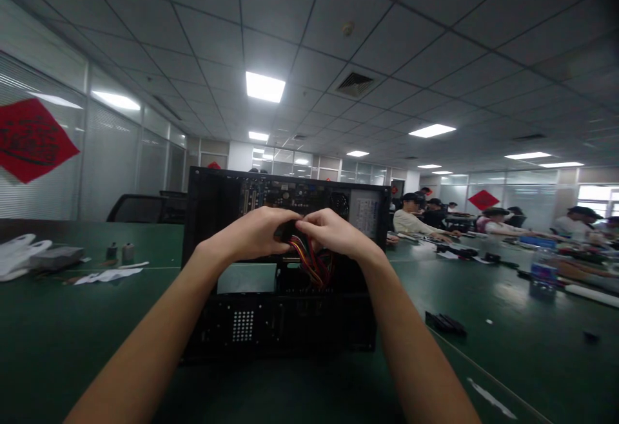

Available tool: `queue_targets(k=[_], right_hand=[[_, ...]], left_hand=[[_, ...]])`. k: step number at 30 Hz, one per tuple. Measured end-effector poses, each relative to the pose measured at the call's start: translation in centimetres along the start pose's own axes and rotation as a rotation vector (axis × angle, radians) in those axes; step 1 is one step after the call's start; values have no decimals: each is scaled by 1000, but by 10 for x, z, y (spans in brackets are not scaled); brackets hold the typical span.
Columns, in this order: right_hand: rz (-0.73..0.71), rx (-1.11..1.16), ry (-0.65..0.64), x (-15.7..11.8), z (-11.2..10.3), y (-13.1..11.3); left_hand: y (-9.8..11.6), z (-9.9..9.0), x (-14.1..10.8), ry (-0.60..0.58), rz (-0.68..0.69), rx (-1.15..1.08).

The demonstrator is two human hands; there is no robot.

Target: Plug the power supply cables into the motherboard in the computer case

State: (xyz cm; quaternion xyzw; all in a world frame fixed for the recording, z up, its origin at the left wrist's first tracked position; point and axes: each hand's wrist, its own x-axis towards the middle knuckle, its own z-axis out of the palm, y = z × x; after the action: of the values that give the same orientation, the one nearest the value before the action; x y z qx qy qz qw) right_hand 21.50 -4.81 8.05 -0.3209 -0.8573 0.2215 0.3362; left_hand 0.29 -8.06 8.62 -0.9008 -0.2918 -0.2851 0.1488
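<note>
A black computer case [314, 324] stands on the green table in front of me, its side open. Inside, a motherboard [285, 193] shows along the upper part and a power supply [366, 212] sits at the upper right. My left hand [258, 234] and my right hand [331, 234] meet in the middle of the case, fingers bent together around a bundle of coloured power cables [312, 260]. Red, yellow and black wires hang down below my fingertips. The upper end of the bundle is hidden behind my fingers.
On the left lie a white plastic bag [19, 253], a grey box [57, 258] and white paper scraps [109, 275]. Black parts [445, 323] and a water bottle [544, 268] are on the right. Several people sit along the table at the far right.
</note>
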Motion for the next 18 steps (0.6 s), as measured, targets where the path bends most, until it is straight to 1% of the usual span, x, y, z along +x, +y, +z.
queue_targets(k=[2,4,6,12,16,18], right_hand=[[-100,-103,22,0,-3,4],[-224,-251,87,1,-5,8],[-303,-383,143,2,-5,12],[-376,-725,179,8,14,22],[-424,-847,189,9,24,31],[-461,-877,200,9,26,35]], left_hand=[[-1,1,0,-1,-16,22],[-5,2,-1,-10,-32,39],[-10,4,-1,-15,-51,42],[-29,9,-6,-20,-48,-57],[-36,16,-6,-72,-107,-31],[-37,21,-5,-98,-109,-30]])
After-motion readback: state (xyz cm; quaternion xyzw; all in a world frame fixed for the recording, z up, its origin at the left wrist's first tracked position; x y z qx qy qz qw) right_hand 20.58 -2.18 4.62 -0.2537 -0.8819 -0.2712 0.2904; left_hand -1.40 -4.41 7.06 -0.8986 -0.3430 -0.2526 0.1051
